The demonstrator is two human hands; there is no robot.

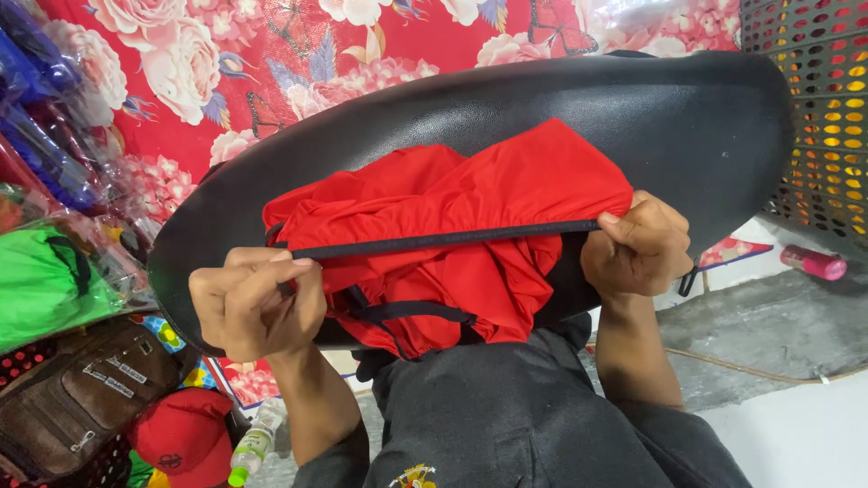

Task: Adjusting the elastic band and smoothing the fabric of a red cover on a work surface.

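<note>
Head view: left hand (256, 303), right hand (637, 246) stretch red garment (452, 235) band.

The garment (452, 235) is lying on the board (561, 99) before me; a cap (185, 434) is sitting lower left.

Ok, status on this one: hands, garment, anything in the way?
Left hand and right hand pinch the dark trim, pulled taut. Red garment bunched on black curved surface. Nothing over it.

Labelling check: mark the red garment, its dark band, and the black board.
red garment (506, 185), head view, upper fold of the cloth.
dark band (452, 239), head view, middle of the stretched edge.
black board (633, 108), head view, bare top surface.
</note>
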